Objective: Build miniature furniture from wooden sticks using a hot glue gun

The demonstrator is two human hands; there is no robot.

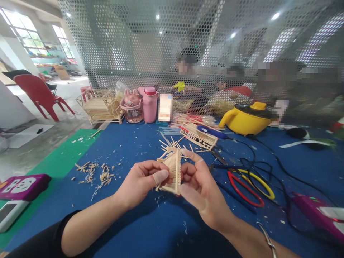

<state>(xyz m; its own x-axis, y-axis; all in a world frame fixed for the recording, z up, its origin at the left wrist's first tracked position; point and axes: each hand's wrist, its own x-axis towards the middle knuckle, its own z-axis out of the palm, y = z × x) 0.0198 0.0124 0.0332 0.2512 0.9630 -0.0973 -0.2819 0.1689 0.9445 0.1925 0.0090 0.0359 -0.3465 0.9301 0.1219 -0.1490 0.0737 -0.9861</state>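
Observation:
Between my two hands, above the blue tabletop, is a small piece built of pale wooden sticks [176, 170], with a ridged edge of stick ends facing right. My left hand [146, 175] pinches its left side, thumb laid across the front. On the other side my right hand [200, 182] grips the ridged edge between thumb and fingers; some of its fingertips are hidden behind the piece. Loose wooden sticks [191, 147] lie spread on the table just beyond. A flat stick-built panel [197, 136] rests farther back, with a blue-handled tool [211, 131] lying on it.
Stick scraps [106, 175] lie at left. Red-and-yellow-handled pliers [248, 190] and tangled black cables [263, 168] are at right. Behind stand a stick-built model [100, 105], a pink bottle [149, 105] and a yellow pot [245, 120], before a perforated metal screen [139, 46]. People sit beyond it.

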